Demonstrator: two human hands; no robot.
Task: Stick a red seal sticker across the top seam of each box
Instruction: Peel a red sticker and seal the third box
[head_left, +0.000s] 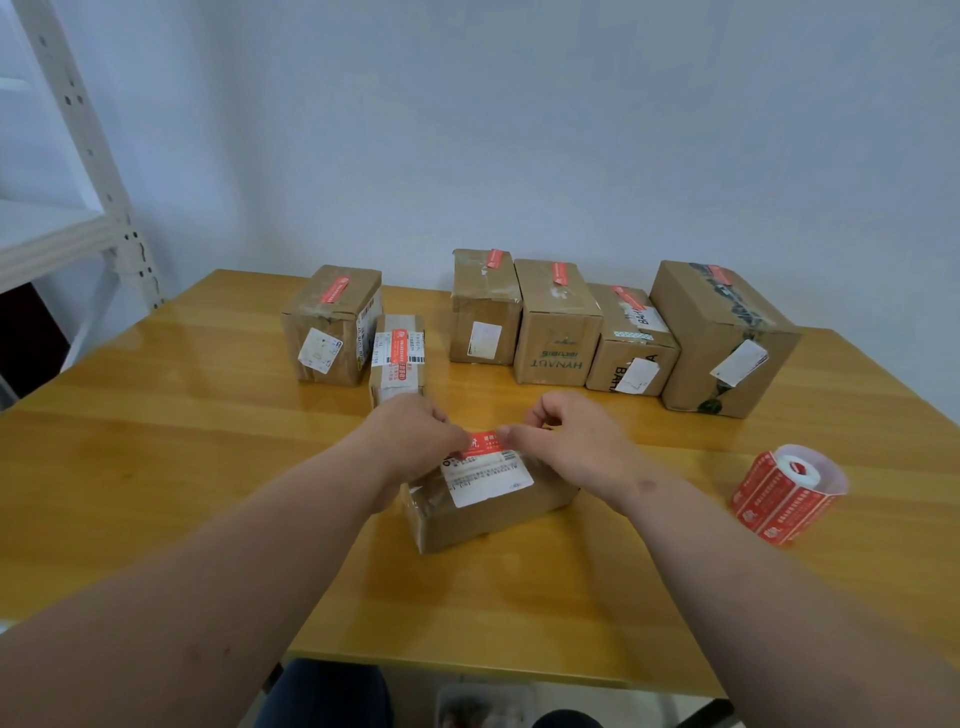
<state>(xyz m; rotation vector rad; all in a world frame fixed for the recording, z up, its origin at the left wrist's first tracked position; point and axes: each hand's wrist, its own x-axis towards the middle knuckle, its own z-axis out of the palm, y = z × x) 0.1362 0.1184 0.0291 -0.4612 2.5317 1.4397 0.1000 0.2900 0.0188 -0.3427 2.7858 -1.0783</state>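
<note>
A red rectangular seal sticker (482, 443) is stretched flat just above the top of a small brown cardboard box (488, 501) at the near middle of the yellow wooden table (208, 467). The left hand (410, 436) pinches the sticker's left end and the right hand (566, 441) pinches its right end, so both are clamped on it; holding it taut by both ends probably keeps it from curling while it is lined up over the seam. Whether it already touches the cardboard cannot be told. A white printed shipping label (488, 478) covers much of the box top, just nearer than the sticker.

To the right, well apart, a roll of red seal stickers (787, 491) lies on its side within easy reach. At the far side stand six brown cardboard boxes (558, 322), each already with a red strip on top, apparently set aside as finished. A white metal shelf frame (98, 208) stands far left.
</note>
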